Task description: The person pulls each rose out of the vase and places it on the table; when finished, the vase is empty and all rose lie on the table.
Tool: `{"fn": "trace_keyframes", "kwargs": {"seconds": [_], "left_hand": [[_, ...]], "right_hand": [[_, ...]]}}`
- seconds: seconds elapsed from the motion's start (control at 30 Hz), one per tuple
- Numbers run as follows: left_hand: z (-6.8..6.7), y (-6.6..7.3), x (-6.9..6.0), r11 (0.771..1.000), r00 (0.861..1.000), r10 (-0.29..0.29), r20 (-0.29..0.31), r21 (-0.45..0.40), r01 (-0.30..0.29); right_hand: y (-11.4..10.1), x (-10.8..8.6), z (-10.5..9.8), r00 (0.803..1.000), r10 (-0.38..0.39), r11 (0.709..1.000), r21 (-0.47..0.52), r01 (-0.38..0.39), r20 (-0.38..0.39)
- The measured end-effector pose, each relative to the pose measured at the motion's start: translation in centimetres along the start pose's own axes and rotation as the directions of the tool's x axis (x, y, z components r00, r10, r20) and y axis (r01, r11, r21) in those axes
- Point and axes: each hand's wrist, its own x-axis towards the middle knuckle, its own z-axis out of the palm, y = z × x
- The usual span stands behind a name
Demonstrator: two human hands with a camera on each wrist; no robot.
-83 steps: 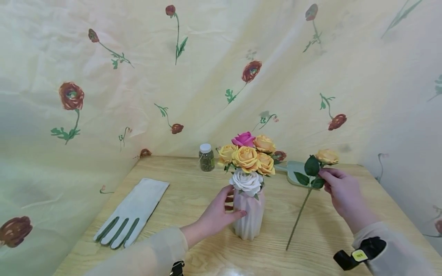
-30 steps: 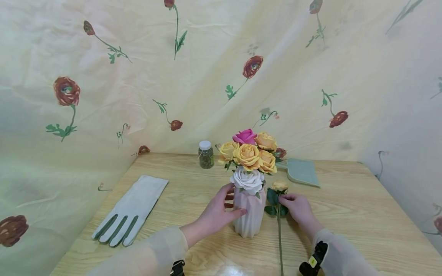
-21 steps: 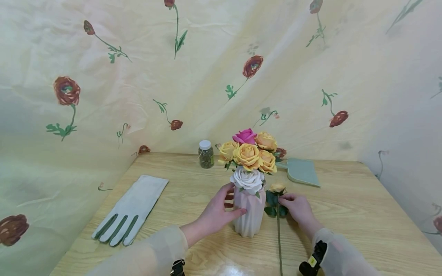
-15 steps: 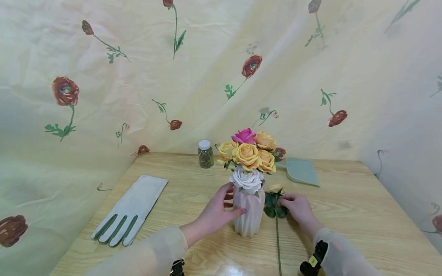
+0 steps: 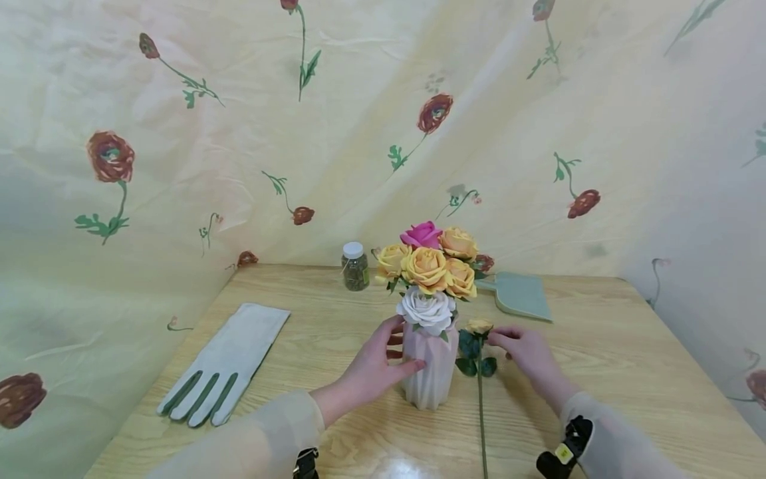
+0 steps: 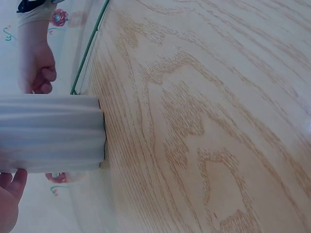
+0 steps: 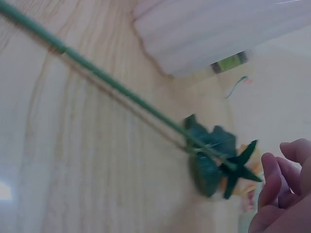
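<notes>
A pink ribbed vase (image 5: 427, 376) stands upright at the middle of the table, filled with yellow roses, a magenta rose and a white rose (image 5: 426, 309). My left hand (image 5: 374, 366) holds its left side, thumb in front and fingers partly hidden behind. Right of the vase, a single yellow rose (image 5: 479, 326) lies on the table, its long green stem (image 7: 121, 90) pointing toward me. My right hand (image 5: 529, 356) is beside the bloom with fingers loosely bent; the right wrist view shows a narrow gap between its fingertips (image 7: 268, 162) and the green sepals (image 7: 238, 167).
A pale green dustpan (image 5: 523, 296) lies behind on the right. A white-capped jar (image 5: 356, 269) stands at the back, left of the vase. On the left lies a white and green glove (image 5: 233, 359). A flower-printed cloth (image 5: 359, 133) hangs behind the table (image 5: 628, 372).
My right hand brought the yellow rose from the right to beside the vase, lowered it onto the table, and has now let go, shifting slightly right. The left hand has stayed on the vase.
</notes>
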Motion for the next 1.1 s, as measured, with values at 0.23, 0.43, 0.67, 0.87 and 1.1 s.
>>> {"fn": "trace_keyframes", "kwargs": {"seconds": [0.23, 0.43, 0.67, 0.87, 1.1], "left_hand": [[-0.1, -0.2, 0.0, 1.000, 1.000, 0.009, -0.005, 0.005, -0.009], [-0.1, -0.1, 0.0, 1.000, 1.000, 0.020, -0.003, 0.008, -0.020], [-0.1, -0.1, 0.0, 1.000, 1.000, 0.017, -0.006, 0.000, -0.017], [0.0, -0.2, 0.1, 1.000, 1.000, 0.018, -0.001, -0.008, -0.018], [0.0, -0.1, 0.1, 1.000, 1.000, 0.008, -0.006, -0.014, -0.008]], "right_hand": [[-2.8, -0.8, -1.3, 0.999, -0.007, 1.000, 0.018, 0.006, 0.041], [-5.7, -1.4, -2.6, 0.995, -0.086, 0.994, 0.071, 0.082, 0.055], [-8.4, -2.6, -3.4, 0.982, -0.175, 0.974, 0.157, 0.162, 0.076], [-9.9, -3.4, -3.2, 0.965, -0.240, 0.946, 0.249, 0.209, 0.102], [-11.0, -3.5, -2.9, 0.960, -0.263, 0.930, 0.289, 0.225, 0.098]]}}
